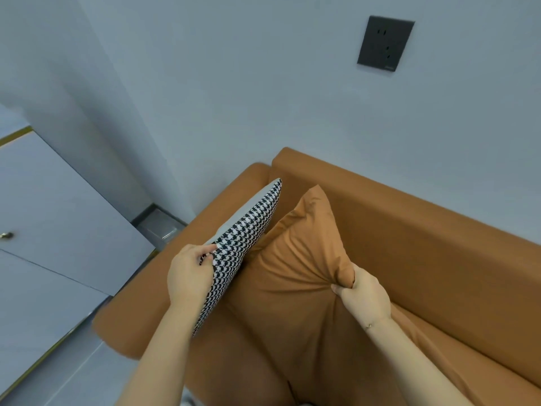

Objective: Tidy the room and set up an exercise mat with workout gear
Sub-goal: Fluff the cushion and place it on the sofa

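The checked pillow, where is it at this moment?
In the head view, the checked pillow stands on edge at the sofa's left end, held by the left hand, beside the orange pillow that the right hand grips.

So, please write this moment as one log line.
left hand: grips houndstooth cushion | right hand: pinches orange cushion | place: sofa

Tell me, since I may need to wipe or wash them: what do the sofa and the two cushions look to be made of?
Sofa: likely leather or faux leather, smooth with a soft sheen.
Orange cushion: thin woven cloth, matte, puckering where the right hand grips it.
Houndstooth cushion: woven fabric, black-and-white weave, plain grey back; left hand holds it.
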The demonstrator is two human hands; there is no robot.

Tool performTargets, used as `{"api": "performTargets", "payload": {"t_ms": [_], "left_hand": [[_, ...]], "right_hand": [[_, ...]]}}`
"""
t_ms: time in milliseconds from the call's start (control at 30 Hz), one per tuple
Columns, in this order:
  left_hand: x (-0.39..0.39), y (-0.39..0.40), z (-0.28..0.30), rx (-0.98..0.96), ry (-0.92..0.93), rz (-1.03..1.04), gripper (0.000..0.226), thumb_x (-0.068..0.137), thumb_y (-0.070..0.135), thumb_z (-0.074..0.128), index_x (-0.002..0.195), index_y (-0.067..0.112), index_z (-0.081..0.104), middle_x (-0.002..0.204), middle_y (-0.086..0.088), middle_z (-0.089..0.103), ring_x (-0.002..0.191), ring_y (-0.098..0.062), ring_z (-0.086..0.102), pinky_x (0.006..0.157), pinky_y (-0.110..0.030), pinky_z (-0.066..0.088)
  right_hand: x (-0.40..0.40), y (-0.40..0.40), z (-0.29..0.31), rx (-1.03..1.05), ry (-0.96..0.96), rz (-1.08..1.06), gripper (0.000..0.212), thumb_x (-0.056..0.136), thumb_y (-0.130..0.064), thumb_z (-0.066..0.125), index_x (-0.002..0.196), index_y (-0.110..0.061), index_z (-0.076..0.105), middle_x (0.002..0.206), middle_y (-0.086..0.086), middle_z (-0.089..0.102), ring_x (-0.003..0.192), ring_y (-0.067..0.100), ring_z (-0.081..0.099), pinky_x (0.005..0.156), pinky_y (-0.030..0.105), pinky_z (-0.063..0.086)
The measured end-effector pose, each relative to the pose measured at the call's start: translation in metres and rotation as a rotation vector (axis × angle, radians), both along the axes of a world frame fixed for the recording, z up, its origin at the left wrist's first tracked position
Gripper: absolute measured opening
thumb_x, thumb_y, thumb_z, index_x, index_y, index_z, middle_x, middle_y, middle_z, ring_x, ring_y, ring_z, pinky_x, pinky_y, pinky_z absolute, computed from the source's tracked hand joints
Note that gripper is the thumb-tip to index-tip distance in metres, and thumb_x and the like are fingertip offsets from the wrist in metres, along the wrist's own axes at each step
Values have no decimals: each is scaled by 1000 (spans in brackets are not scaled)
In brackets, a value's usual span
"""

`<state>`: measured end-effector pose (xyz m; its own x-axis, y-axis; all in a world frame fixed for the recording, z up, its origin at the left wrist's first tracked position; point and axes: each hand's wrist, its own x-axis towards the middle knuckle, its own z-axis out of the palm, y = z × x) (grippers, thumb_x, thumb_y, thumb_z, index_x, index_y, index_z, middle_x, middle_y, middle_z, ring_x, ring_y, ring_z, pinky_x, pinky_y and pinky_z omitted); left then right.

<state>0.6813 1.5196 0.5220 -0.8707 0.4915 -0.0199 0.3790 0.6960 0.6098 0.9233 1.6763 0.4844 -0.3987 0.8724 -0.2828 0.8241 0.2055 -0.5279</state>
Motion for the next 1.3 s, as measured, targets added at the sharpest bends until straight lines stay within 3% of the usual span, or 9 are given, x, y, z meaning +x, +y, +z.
{"api": "performTargets", "payload": {"t_ms": [333,467,533,633,733,800,933,1167,1300], "left_hand": [[10,48,-24,-103,-134,-206,44,83,14,68,127,20,60,107,0,53,97,-16,50,77,-25,35],[25,58,-40,2,-257,-173,42,83,8,67,124,18,63,90,11,45,76,-11,47,82,-36,49],[26,56,-47,16,-297,-175,41,84,6,65,123,19,62,86,13,41,75,-12,49,83,-39,51],[17,46,-51,42,-357,-201,41,85,4,63,123,18,61,95,8,46,99,-19,54,93,-27,42],[2,36,-53,59,-415,-240,41,86,2,62,123,17,61,113,3,52,105,-7,47,88,-14,30],[-11,26,-51,62,-439,-282,41,87,3,61,125,19,60,114,2,51,104,-5,45,88,-15,30],[-42,1,-39,22,-449,-332,43,86,3,60,127,19,59,116,1,51,114,-16,50,89,-21,35],[-90,-14,-22,-11,-419,-382,42,84,5,62,124,20,62,109,5,50,88,-9,50,72,-20,36],[-90,-4,-22,-12,-406,-371,43,83,4,63,123,19,63,111,5,50,95,-6,45,80,-19,32]], "right_hand": [[-24,37,-17,-77,-11,53,40,80,-34,67,119,-32,56,104,-3,67,97,26,62,72,33,50],[-28,44,-28,-100,-22,37,37,79,-36,68,113,-30,56,103,-1,67,95,28,62,72,34,50],[-31,39,-31,-89,-39,23,37,79,-36,67,114,-30,55,104,0,67,97,29,62,70,33,48],[-36,23,-31,-68,-44,-7,40,80,-36,67,118,-29,55,108,1,66,101,29,61,74,34,49],[-42,7,-28,-48,-70,-33,42,81,-36,66,121,-30,54,113,1,64,104,29,59,78,36,50],[-48,-11,-23,-40,-94,-71,45,81,-35,67,123,-31,53,115,0,64,106,29,59,79,35,49],[-71,-48,-4,6,-150,-90,43,79,-35,66,120,-33,55,112,0,66,105,30,60,80,36,50],[-86,-50,49,-7,-169,-127,39,75,-26,70,112,-31,60,104,2,69,100,31,62,78,36,51],[-84,-16,77,44,-185,-82,42,74,-24,72,113,-31,61,108,4,68,105,33,61,80,36,50]]}}
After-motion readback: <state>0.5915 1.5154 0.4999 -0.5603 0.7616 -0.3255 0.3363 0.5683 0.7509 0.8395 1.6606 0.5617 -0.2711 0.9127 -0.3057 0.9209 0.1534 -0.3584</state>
